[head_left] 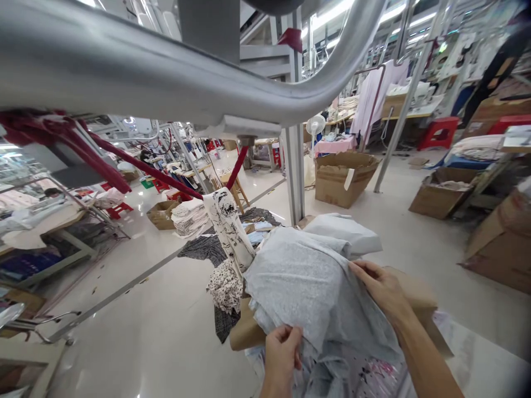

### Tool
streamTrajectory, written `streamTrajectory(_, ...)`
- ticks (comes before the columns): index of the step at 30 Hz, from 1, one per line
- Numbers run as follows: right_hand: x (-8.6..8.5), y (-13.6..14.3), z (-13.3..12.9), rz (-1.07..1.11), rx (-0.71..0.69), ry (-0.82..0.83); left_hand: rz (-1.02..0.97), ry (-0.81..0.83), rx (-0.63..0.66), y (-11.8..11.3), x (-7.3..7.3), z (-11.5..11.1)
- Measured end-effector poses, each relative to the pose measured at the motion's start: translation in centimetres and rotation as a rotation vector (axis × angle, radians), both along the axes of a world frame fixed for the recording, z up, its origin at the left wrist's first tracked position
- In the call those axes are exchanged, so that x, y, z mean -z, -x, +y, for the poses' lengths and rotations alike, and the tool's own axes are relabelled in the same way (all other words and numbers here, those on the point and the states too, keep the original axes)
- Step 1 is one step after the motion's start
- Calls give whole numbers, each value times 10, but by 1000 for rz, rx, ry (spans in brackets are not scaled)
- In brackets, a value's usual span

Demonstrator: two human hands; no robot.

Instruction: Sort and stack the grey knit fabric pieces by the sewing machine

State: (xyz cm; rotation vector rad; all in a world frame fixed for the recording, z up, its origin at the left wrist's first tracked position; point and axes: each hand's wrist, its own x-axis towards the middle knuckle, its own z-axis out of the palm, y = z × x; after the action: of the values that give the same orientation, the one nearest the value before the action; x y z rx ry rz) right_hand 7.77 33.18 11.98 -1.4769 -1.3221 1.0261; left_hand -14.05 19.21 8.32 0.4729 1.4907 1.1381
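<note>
A light grey piece of fabric (298, 276) drapes over a heap in a cardboard box (248, 327) in front of me. At its lower edge, my left hand (284, 348) pinches the cloth between thumb and fingers. Farther right, my right hand (379, 284) grips the upper right edge of the same fabric, fingers closed together. Below the grey cloth shows a bit of printed fabric with pink marks (379, 369). Paler cloth (344, 233) lies behind it. What lies deeper in the box is hidden.
A thick metal tube (174, 72) crosses close overhead. Black-and-white printed cloth (228, 226) hangs left of the heap, near a metal post (295, 171). Cardboard boxes (344, 179) stand on the floor beyond. Red stools (440, 132) and worktables are farther back.
</note>
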Motion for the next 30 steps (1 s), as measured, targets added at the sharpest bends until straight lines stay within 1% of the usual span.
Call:
streamTrajectory(2, -2, -1, -1, -11, 19, -21, -36, -11, -23, 2, -4, 4)
streamTrajectory(5, -8, -5, 3, -51, 40, -59, -78, -54, -98, 12, -14, 2)
streamTrajectory(8, -16, -10, 17, -141, -22, -65, -85, -88, -186, 25, -25, -4)
streamTrajectory(9, -17, -11, 24, -183, -50, -63, -69, -87, -187, 28, -26, -6)
streamTrajectory(11, -18, -13, 34, -273, -64, -67, 8, -61, -108, 31, -22, -8)
streamTrajectory(12, -17, -13, 37, -315, -48, -74, 59, -39, -40, 30, -16, -9)
streamTrajectory(14, -10, -13, 30, -379, 40, -97, 161, 9, 100, 28, 3, -13)
streamTrajectory(15, -5, -12, 18, -399, 112, -102, 200, 27, 147, 26, 15, -16)
streamTrajectory(16, 1, -10, 2, -412, 199, -94, 234, 40, 183, 25, 28, -21)
streamTrajectory(18, 21, -1, -45, -418, 396, -12, 316, 57, 266, 23, 53, -33)
streamTrajectory(19, 35, 7, -72, -408, 450, 76, 353, 68, 319, 22, 64, -39)
streamTrajectory(20, 51, 16, -101, -391, 448, 171, 386, 77, 384, 22, 73, -45)
streamTrajectory(22, 88, 41, -152, -295, 313, 354, 430, 88, 535, 22, 86, -54)
streamTrajectory(23, 107, 54, -173, -226, 225, 395, 439, 88, 614, 21, 90, -57)
streamTrajectory(25, 142, 74, -203, -164, 161, 466, 431, 76, 774, 19, 93, -60)
streamTrajectory(26, 155, 79, -213, -127, 134, 474, 410, 71, 855, 17, 92, -60)
streamTrajectory(28, 172, 74, -228, -47, 114, 485, 337, 63, 1004, 10, 88, -61)
streamTrajectory(30, 176, 51, -245, 7, 147, 484, 247, 57, 1120, 1, 81, -65)
